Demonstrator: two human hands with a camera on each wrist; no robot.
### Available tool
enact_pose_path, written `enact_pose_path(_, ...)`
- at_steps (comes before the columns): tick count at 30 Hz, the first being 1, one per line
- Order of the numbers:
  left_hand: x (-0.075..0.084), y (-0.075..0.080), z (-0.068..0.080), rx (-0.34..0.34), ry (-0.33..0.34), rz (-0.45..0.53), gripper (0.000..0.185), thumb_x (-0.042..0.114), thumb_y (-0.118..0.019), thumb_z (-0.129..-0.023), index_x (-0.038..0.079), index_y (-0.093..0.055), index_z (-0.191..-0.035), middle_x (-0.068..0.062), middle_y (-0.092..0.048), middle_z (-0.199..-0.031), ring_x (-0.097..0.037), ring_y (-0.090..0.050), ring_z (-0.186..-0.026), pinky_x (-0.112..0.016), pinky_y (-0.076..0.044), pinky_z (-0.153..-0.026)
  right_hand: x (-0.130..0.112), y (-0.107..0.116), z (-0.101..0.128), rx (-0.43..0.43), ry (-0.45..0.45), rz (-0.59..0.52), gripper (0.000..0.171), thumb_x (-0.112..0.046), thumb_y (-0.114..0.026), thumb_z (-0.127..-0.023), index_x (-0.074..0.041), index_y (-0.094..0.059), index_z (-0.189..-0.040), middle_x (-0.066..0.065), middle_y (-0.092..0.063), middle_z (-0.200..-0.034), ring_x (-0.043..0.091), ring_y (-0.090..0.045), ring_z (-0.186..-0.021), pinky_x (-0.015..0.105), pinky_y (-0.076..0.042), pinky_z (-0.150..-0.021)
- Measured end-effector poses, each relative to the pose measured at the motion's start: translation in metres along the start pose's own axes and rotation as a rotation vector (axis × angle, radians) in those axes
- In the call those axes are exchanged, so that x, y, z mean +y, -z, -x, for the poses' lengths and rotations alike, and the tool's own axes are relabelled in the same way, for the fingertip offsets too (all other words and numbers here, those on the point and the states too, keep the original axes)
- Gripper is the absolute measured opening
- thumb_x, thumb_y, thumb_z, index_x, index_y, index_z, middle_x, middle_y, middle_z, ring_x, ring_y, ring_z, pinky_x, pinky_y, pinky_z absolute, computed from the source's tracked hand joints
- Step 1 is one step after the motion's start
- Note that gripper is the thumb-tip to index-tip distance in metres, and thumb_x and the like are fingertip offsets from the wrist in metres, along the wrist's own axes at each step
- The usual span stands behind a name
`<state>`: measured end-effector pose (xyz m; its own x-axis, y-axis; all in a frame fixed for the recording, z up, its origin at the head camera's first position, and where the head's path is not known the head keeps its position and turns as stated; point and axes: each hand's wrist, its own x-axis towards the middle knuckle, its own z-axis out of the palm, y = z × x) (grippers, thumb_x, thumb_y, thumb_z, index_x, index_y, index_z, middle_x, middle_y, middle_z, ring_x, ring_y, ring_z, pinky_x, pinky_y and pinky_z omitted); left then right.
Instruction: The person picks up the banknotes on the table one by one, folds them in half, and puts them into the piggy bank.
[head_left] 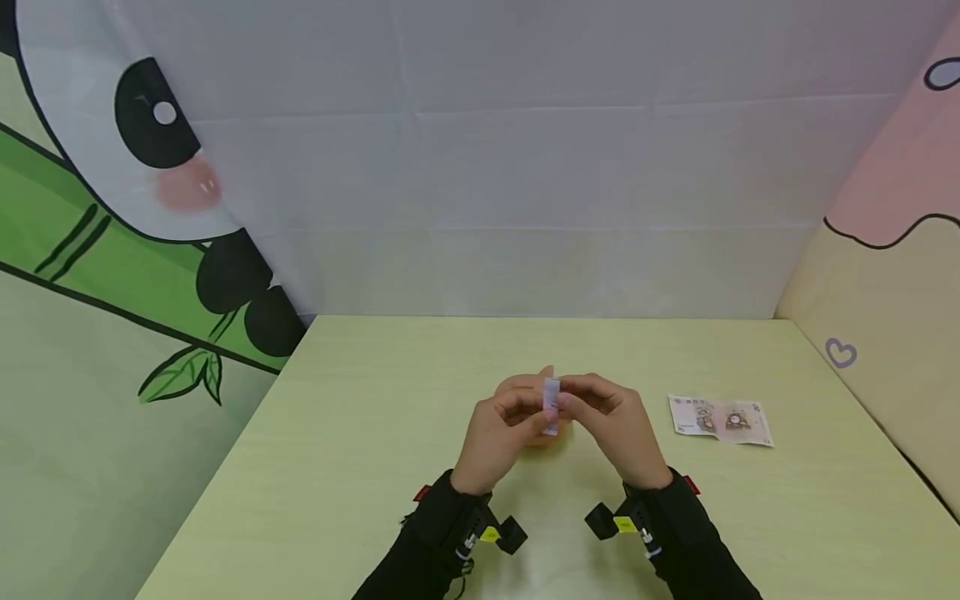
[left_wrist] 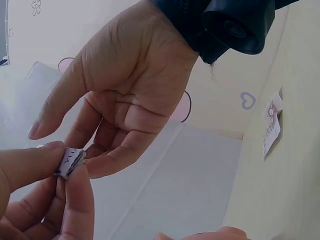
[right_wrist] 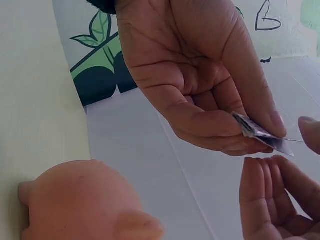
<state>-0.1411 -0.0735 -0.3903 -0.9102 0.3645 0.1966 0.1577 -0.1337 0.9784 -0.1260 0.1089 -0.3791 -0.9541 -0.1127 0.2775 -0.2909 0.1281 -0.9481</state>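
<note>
A small banknote, folded into a narrow strip, is raised over the table in front of the body. My left hand pinches it between thumb and fingers, and its layered folded edges show in the right wrist view. Close on the strip's other side is my right hand. Its thumb stands apart from its fingers in the left wrist view, with the fingertips right by the note. Behind both hands, mostly hidden in the head view, stands a pinkish-orange piggy bank.
A second banknote, creased across the middle, lies spread out at the right. The pale yellow table ends at a hanging white cloth at the back. Printed cloths stand at both sides.
</note>
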Motion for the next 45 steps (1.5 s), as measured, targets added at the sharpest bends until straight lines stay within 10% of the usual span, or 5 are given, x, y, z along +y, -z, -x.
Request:
enact_pose_path(29, -0.005, -0.004, 0.001, 0.037, -0.072, -0.039, 0.021, 0.007, -0.07, -0.09, -0.009, -0.07, -0.103, -0.026, -0.062, -0.106, -0.003, -0.066, -0.076, -0.022, -0.058, -0.069, 0.001, -0.006, 0.001, 0.006, -0.013, -0.021, 0.019, -0.014, -0.067, -0.093, 0.002, -0.072, -0.102, 0.0, -0.07, -0.093, 0.01, -0.068, -0.083, 0.026, -0.058, -0.078)
enact_pose_path(45, -0.009, 0.01, 0.0, 0.143, -0.125, -0.199, 0.022, 0.016, -0.073, -0.089, 0.003, -0.073, -0.106, -0.014, -0.071, -0.108, -0.013, -0.067, -0.094, -0.023, -0.055, -0.083, -0.003, 0.003, -0.011, 0.089, 0.018, -0.021, 0.021, -0.011, -0.067, -0.093, 0.006, -0.07, -0.105, -0.005, -0.069, -0.089, 0.01, -0.071, -0.076, 0.03, -0.06, -0.072)
